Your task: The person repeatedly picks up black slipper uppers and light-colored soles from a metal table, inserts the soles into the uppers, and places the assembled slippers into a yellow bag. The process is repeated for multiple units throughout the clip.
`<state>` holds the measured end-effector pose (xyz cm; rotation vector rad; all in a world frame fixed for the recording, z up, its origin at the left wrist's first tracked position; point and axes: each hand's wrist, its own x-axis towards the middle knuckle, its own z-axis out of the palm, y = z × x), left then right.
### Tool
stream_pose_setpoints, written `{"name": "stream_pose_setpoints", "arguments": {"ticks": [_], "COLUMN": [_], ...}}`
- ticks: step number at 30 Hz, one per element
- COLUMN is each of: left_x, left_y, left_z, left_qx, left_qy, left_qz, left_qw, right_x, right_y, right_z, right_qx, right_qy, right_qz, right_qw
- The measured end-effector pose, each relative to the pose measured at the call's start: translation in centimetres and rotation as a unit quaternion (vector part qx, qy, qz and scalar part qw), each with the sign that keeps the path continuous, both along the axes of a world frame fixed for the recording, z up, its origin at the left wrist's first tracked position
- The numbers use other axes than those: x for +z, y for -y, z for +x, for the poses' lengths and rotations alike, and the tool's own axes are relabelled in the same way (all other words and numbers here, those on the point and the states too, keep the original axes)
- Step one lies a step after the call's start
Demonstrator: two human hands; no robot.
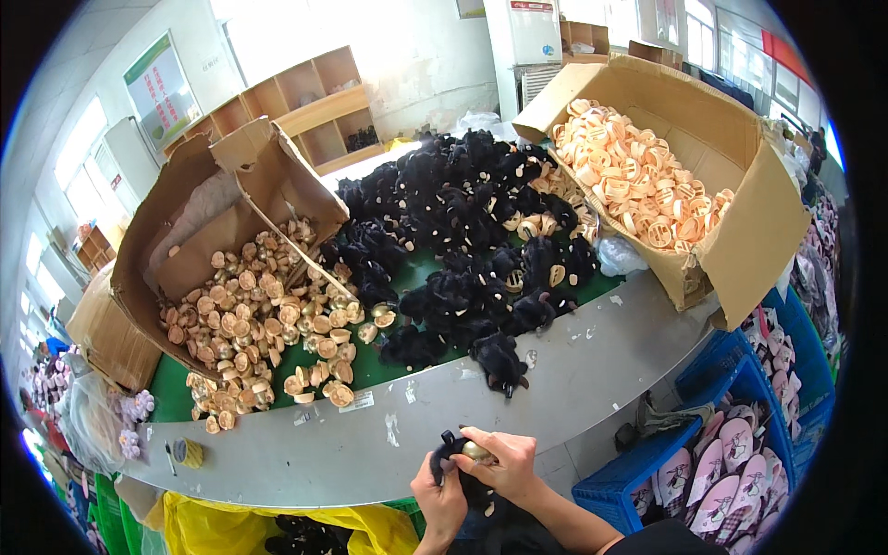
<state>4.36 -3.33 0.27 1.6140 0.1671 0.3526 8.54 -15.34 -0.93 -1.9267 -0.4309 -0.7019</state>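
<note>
Just off the table's front edge, my left hand (441, 502) pinches a small black plush piece (446, 450). My right hand (509, 465) closes its fingers on a shiny gold domed shell (475, 451) pressed against the plush. Part of both is hidden by my fingers. Nearest on the table is a black plush toy (499, 359) lying at the edge of a big black plush pile (453, 199). Many similar gold and tan shells (245, 324) spill from a cardboard box (176, 240) at left.
A second cardboard box (763, 217) at right holds peach plastic rings (638, 180). The grey metal table edge (564, 361) curves before me. Blue crates (606, 490) with pink slipper pieces (726, 490) stand low at right. A yellow bag (213, 525) and a tape roll (189, 453) are at left.
</note>
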Motion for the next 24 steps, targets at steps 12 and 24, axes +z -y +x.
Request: {"name": "stream_pose_setpoints", "arguments": {"ticks": [12, 24], "left_x": [0.3, 2.0], "left_y": [0.7, 2.0], "left_z": [0.1, 1.0], "left_qx": [0.026, -0.01], "left_qy": [-0.006, -0.027], "left_qz": [0.061, 0.03], "left_qw": [0.998, 0.999], "right_x": [0.5, 0.2], "right_y": [0.2, 1.4], "right_z": [0.4, 1.4], "right_qx": [-0.014, -0.102], "right_qy": [-0.019, 0.06], "right_qz": [0.015, -0.05], "right_qw": [1.0, 0.992]}}
